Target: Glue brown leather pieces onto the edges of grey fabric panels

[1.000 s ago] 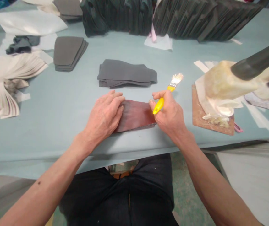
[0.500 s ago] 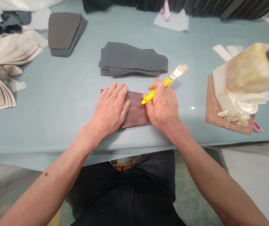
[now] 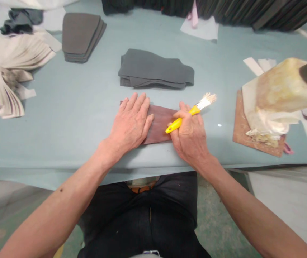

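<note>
My left hand [image 3: 132, 122] lies flat, fingers stretched out, on the left part of a reddish-brown leather piece [image 3: 160, 123]. My right hand [image 3: 189, 134] is closed around a yellow-handled paintbrush [image 3: 175, 125], its bristles pointing up and to the right. That same hand rests on the right end of the leather piece and hides it. Just beyond lies a folded stack of dark grey pieces [image 3: 153, 68], touched by neither hand.
On the right, a stained plastic container [image 3: 282, 86] stands on a brown board [image 3: 241, 125] with dried residue. Dark grey panels [image 3: 80, 34] are stacked at the upper left, beside bundled beige strips [image 3: 16, 52]. Dark pieces [image 3: 223, 12] line the table's far side.
The view has shifted slightly. My right hand has tilted a little and its fingers have moved on the leather, with the brush still in it. My left hand stays flat.
</note>
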The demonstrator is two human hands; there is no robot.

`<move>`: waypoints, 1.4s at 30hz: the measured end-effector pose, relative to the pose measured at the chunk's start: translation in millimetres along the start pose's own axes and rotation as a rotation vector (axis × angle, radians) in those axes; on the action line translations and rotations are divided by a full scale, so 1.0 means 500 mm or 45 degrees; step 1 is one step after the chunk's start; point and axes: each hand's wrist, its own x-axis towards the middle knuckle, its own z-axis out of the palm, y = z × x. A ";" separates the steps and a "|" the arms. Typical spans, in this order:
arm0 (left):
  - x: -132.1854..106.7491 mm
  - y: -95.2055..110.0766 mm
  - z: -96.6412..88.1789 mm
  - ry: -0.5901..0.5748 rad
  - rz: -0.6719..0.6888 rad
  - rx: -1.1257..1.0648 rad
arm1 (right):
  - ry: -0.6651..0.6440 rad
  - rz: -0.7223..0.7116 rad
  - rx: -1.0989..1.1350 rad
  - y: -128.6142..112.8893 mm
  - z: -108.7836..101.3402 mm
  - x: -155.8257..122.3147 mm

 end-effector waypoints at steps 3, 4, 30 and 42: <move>-0.001 0.002 0.000 0.004 0.006 -0.007 | -0.022 -0.008 -0.065 0.000 -0.015 0.005; -0.001 0.003 0.000 0.003 0.005 -0.012 | -0.032 -0.006 -0.083 0.000 -0.023 0.009; -0.002 -0.017 0.010 0.032 0.047 -0.096 | 0.107 0.220 0.407 -0.127 0.040 0.088; -0.006 -0.008 0.006 0.072 -0.056 -0.072 | 0.057 0.180 0.230 -0.031 0.017 0.032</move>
